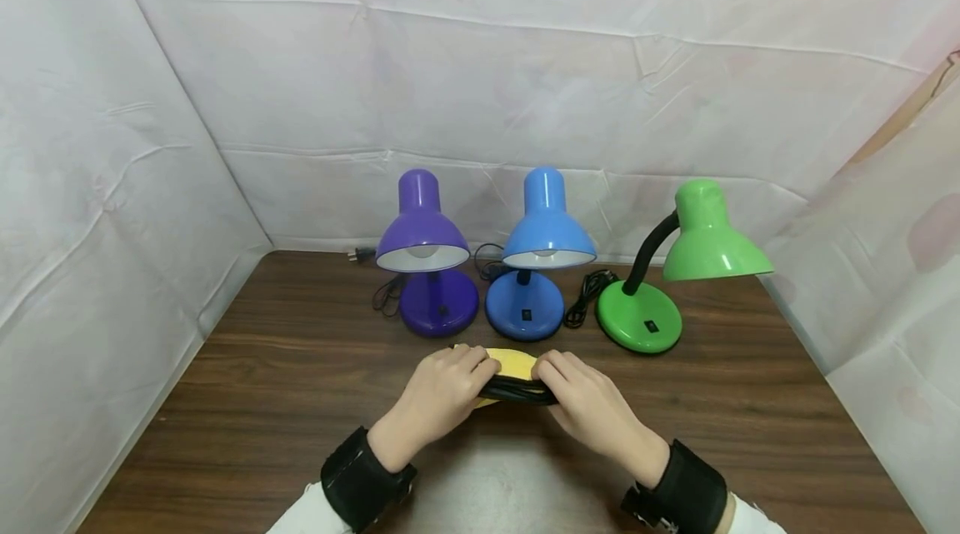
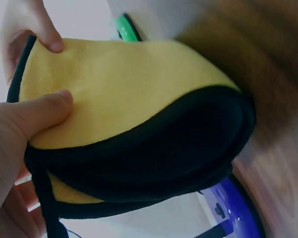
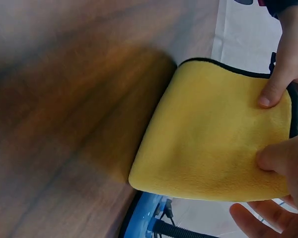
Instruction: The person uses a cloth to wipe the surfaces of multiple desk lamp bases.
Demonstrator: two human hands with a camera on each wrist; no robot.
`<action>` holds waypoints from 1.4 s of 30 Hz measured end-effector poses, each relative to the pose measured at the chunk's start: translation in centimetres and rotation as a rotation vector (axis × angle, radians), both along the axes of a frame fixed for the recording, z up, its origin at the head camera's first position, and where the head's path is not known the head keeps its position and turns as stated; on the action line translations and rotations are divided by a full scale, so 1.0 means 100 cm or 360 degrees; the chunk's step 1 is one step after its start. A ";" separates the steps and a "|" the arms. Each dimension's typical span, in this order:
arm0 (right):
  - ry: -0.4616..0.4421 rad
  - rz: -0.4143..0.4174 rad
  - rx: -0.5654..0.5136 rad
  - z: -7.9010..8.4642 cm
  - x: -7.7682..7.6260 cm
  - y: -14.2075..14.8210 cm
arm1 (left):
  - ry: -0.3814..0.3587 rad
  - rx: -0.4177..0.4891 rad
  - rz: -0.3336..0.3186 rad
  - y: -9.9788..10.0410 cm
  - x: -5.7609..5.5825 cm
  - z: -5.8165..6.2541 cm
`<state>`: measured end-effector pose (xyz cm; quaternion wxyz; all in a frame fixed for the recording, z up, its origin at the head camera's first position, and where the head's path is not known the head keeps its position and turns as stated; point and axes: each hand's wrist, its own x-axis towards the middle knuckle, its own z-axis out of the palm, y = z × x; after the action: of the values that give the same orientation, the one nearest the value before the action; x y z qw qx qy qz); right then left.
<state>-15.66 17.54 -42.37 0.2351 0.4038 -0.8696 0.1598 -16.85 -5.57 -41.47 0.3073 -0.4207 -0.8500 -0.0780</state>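
A folded yellow cloth (image 1: 513, 362) with black edging is held upright over the table in front of the lamps. My left hand (image 1: 442, 392) pinches its top edge on the left, thumb on the near yellow face. At the right end of that edge, my right hand (image 1: 588, 401) pinches it the same way. In the left wrist view the cloth (image 2: 114, 89) bulges open at its side, showing a dark hollow between layers. The right wrist view has the cloth's (image 3: 208, 134) flat yellow face hanging close to the tabletop; whether its bottom touches is unclear.
Behind the cloth stand a purple lamp (image 1: 438, 305), a blue lamp (image 1: 525, 306) and a green lamp (image 1: 640, 317) in a row. Bundled black cords (image 1: 588, 298) lie beside them. White sheeting (image 1: 480, 92) surrounds the brown wooden table (image 1: 247, 401) at the back and sides.
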 end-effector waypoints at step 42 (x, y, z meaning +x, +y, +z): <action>-0.0458 0.0105 0.0465 -0.039 0.039 0.012 | -0.0596 -0.0505 -0.0063 -0.008 0.059 -0.038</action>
<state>-11.78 18.72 -46.27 0.0421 0.4349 -0.8944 0.0955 -10.92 -6.42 -45.24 0.0727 -0.4585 -0.8853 -0.0261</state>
